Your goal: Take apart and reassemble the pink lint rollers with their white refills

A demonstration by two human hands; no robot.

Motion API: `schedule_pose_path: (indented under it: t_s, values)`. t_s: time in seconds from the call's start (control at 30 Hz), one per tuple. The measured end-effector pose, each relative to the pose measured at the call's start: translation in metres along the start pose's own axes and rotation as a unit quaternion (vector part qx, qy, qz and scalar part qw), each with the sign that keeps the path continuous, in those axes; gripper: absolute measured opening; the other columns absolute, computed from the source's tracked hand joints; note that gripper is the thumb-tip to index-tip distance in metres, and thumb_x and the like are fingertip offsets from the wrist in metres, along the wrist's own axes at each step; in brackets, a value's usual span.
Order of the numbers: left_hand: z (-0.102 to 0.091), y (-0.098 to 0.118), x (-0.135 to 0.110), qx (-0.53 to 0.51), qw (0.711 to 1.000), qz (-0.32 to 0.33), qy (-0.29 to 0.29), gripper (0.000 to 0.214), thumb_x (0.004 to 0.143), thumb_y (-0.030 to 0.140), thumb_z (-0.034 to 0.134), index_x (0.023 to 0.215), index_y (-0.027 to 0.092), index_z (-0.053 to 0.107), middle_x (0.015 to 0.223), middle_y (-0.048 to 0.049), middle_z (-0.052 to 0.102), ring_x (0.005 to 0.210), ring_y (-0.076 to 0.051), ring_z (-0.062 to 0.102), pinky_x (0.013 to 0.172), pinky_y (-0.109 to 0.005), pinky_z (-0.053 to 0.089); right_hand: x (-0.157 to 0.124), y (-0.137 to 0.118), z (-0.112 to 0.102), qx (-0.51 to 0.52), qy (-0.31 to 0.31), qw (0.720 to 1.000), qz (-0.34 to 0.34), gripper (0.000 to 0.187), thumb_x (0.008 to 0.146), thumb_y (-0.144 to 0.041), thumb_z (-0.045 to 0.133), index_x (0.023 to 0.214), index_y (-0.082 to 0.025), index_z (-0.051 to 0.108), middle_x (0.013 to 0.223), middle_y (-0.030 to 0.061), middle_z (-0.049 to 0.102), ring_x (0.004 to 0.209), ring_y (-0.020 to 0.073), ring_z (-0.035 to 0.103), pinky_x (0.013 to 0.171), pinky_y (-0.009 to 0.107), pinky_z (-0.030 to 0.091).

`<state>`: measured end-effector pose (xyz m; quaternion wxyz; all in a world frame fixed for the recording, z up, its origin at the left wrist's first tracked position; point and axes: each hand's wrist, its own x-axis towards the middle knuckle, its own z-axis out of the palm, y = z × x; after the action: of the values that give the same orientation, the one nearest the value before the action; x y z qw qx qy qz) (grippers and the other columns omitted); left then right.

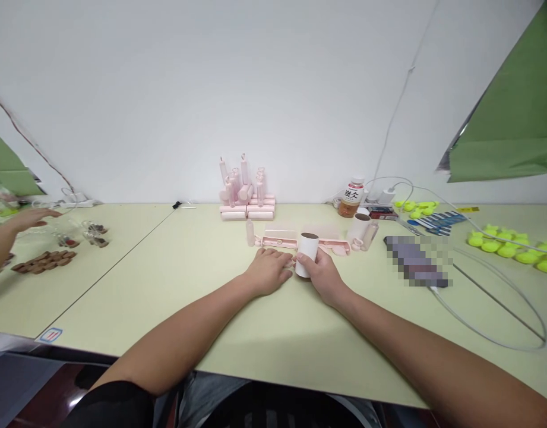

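My right hand (327, 277) is wrapped round a white roll with a cardboard core (307, 252), which looks like a lint roller refill. It stands upright, slightly tilted. Left of it, my left hand (268, 271) lies palm down on the table, fingers stretched toward the roll; whether the fingertips touch it I cannot tell. Just beyond both hands lies a pink opened case (280, 242), partly hidden by the roll. A small pale pink tube (250, 233) stands at the case's left end. On the right stand a second white roll (359, 230) and another pink tube (370, 236).
Stacked pink cylinders (247, 208) stand against the wall. Rightward are a bottle (351, 198), a blurred phone (416, 261) on a white cable, and yellow-green pieces (514, 245). At far left, another person's hand (35, 219) hovers near brown pieces (44, 261).
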<state>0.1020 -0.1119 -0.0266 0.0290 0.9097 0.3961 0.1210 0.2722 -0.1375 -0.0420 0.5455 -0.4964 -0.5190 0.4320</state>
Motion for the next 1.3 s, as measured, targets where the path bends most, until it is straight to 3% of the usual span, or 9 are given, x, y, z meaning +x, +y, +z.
schedule_pose_path:
  t_s: [0.13,0.23,0.37,0.6,0.77,0.93,1.1,1.17,1.3]
  values:
    - [-0.002,-0.001,-0.001,0.016,1.0,0.014,-0.006,0.022,0.093,0.03,0.045,0.091,0.019,0.064,0.091,-0.0077,0.069,0.095,-0.025,0.059,0.091,-0.041,0.039,-0.001,-0.003,-0.001,-0.01,0.006,1.0,0.004,0.04,0.072,-0.054,0.069,0.085,-0.018,0.057,0.076,0.0018,0.062,0.069,0.0173,0.053,0.063,0.03,0.041]
    - [-0.003,-0.002,-0.003,0.013,1.0,0.014,0.004,0.019,0.086,0.03,0.052,0.097,0.019,0.064,0.099,-0.008,0.068,0.101,-0.026,0.057,0.092,-0.041,0.038,-0.001,-0.003,-0.001,-0.012,0.007,1.0,0.004,0.041,0.071,-0.054,0.07,0.086,-0.017,0.057,0.077,0.0022,0.063,0.07,0.018,0.054,0.064,0.031,0.042]
    - [-0.002,0.0,-0.003,-0.02,0.999,0.026,0.016,0.035,0.085,0.038,0.055,0.116,0.02,0.058,0.114,-0.0083,0.065,0.11,-0.028,0.055,0.094,-0.042,0.036,0.0,0.001,-0.002,-0.013,0.023,1.0,-0.01,0.04,0.073,-0.053,0.07,0.087,-0.018,0.058,0.079,0.0026,0.064,0.071,0.0185,0.054,0.064,0.031,0.043]
    - [-0.005,0.004,0.0,-0.027,0.998,0.042,-0.028,0.023,0.089,0.032,0.051,0.105,0.019,0.062,0.091,-0.007,0.068,0.094,-0.026,0.06,0.088,-0.04,0.038,0.003,0.007,-0.004,0.03,-0.008,1.0,0.003,0.038,0.076,-0.052,0.07,0.087,-0.019,0.056,0.073,0.0006,0.062,0.07,0.0183,0.056,0.064,0.03,0.044]
    - [-0.004,-0.006,-0.001,-0.081,0.995,0.032,0.054,0.026,0.09,0.033,0.055,0.11,0.019,0.063,0.104,-0.0098,0.068,0.101,-0.027,0.059,0.089,-0.041,0.04,0.001,0.001,-0.003,0.016,-0.004,1.0,0.003,0.04,0.074,-0.054,0.07,0.087,-0.019,0.056,0.073,0.0017,0.064,0.067,0.0176,0.056,0.062,0.03,0.043]
    - [-0.006,-0.015,-0.004,-0.32,0.928,-0.057,0.181,0.028,0.087,0.037,0.062,0.108,0.019,0.064,0.095,-0.0052,0.067,0.081,-0.017,0.059,0.074,-0.031,0.047,-0.002,-0.004,-0.001,-0.019,-0.014,1.0,0.017,0.041,0.072,-0.053,0.068,0.088,-0.018,0.056,0.074,0.0033,0.064,0.066,0.0179,0.056,0.061,0.031,0.043]
    - [-0.013,-0.011,-0.006,-0.504,0.833,-0.111,0.2,0.03,0.086,0.042,0.061,0.103,0.017,0.06,0.068,0.0023,0.055,0.061,-0.012,0.055,0.057,-0.025,0.044,-0.005,-0.006,-0.001,-0.054,-0.073,0.996,0.006,0.039,0.073,-0.051,0.067,0.09,-0.018,0.055,0.077,0.0025,0.063,0.07,0.0185,0.055,0.065,0.032,0.042]
    - [-0.017,-0.009,-0.006,-0.508,0.828,-0.11,0.21,0.032,0.088,0.039,0.058,0.111,0.017,0.06,0.075,0.0002,0.058,0.067,-0.013,0.06,0.061,-0.026,0.047,-0.005,-0.006,-0.002,-0.083,-0.097,0.992,-0.009,0.037,0.074,-0.049,0.067,0.09,-0.018,0.055,0.077,0.0014,0.061,0.07,0.0179,0.052,0.064,0.031,0.04]
    - [-0.02,-0.009,-0.005,-0.458,0.854,-0.076,0.233,0.032,0.092,0.036,0.05,0.117,0.019,0.06,0.092,-0.0046,0.058,0.076,-0.013,0.062,0.071,-0.028,0.051,-0.007,-0.007,-0.003,-0.124,-0.151,0.98,-0.032,0.033,0.076,-0.047,0.065,0.089,-0.019,0.054,0.076,-0.0006,0.055,0.069,0.0162,0.047,0.062,0.029,0.037]
